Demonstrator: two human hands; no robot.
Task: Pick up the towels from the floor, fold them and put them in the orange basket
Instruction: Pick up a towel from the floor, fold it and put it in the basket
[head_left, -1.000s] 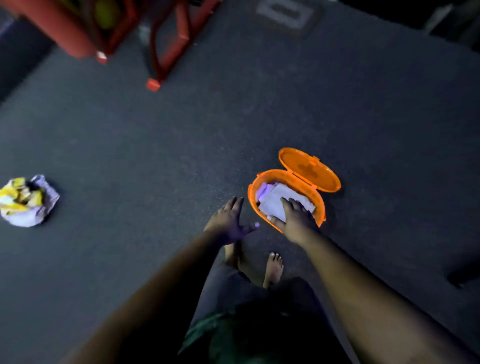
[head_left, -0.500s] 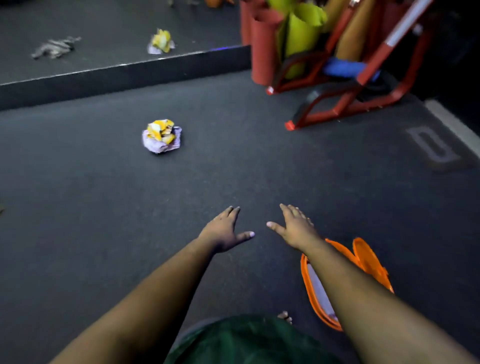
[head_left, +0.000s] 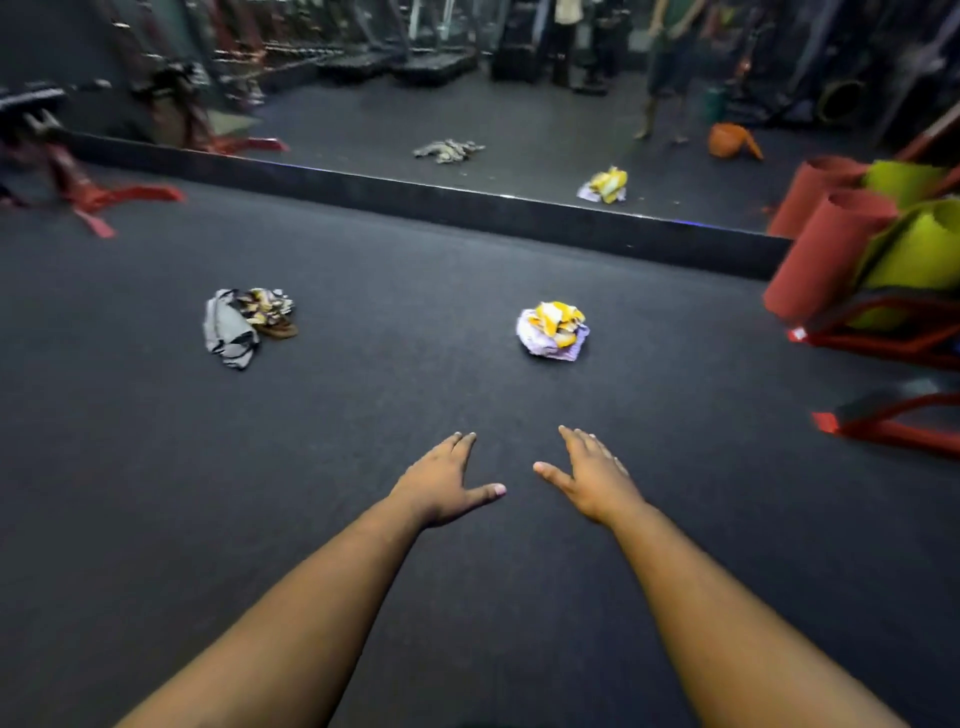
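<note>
On the dark floor (head_left: 415, 395) ahead of me lies a crumpled yellow and lilac towel (head_left: 552, 330), well beyond my fingertips, and off to its left a second heap, a grey and patterned towel (head_left: 244, 325). As I judge it, the step in hand is the reach for the yellow one: I ought to come down over it with both hands, gather the bundle whole, then find two corners and shake it flat before folding, or the fold will be lumpy. My left hand (head_left: 441, 488) is spread flat, fingers straight, thumb out, holding nothing and touching nothing. My right hand (head_left: 589, 480) is the same, empty. Only the mirror (head_left: 519, 130) along the far wall shows an orange basket (head_left: 730, 140), reflected.
</note>
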